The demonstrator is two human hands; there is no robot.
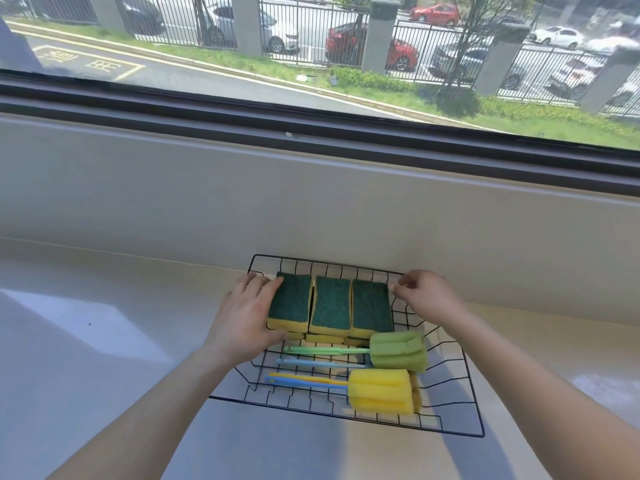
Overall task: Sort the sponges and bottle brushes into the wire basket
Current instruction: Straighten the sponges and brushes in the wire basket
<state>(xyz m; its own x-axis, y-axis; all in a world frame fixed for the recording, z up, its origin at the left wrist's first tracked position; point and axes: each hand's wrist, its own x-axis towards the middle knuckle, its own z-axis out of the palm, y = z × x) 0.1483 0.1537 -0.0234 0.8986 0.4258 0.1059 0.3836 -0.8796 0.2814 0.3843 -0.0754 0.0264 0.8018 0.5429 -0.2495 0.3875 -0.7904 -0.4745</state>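
Observation:
A black wire basket (460,403) stands on the pale counter against the wall. Three green-topped yellow sponges lie side by side in its far half: left sponge (290,303), middle sponge (330,306), right sponge (371,308), with more yellow sponges under them. In the near half lie a green bottle brush (398,350) and a yellow bottle brush (381,391), thin handles pointing left. My left hand (246,317) rests flat against the left sponge's side. Above the basket's far right rim, my right hand (427,294) has its fingers curled by the right sponge.
The white counter (86,358) spreads left and toward me. A low beige wall and window ledge (311,188) rise right behind the basket. A wide window above looks onto a street.

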